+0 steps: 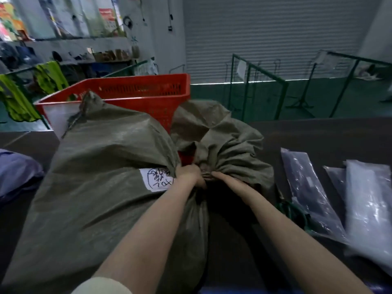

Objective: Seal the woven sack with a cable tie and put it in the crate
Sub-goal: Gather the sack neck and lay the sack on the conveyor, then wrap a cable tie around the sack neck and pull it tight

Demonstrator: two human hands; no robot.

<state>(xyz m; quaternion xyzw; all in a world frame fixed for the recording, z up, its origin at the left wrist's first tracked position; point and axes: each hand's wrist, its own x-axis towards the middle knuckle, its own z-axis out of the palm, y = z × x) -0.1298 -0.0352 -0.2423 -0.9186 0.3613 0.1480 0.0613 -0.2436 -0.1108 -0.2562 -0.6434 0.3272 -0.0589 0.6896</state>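
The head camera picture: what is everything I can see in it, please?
woven sack: one, olive green, filling the table's middle, its gathered mouth bunched at the hands; a tied corner points at the crate.
label: one, white with handwriting, on the sack beside the left hand.
crate: one, red, behind the sack.
plastic packets: several, greyish, on the table at right.
table: one, dark.
vests: two, yellow-green, hanging at far left.
frames: green metal, on the floor behind.
roller shutter: one, grey, back wall.
left hand: gripping the sack's mouth.
right hand: gripping it alongside.
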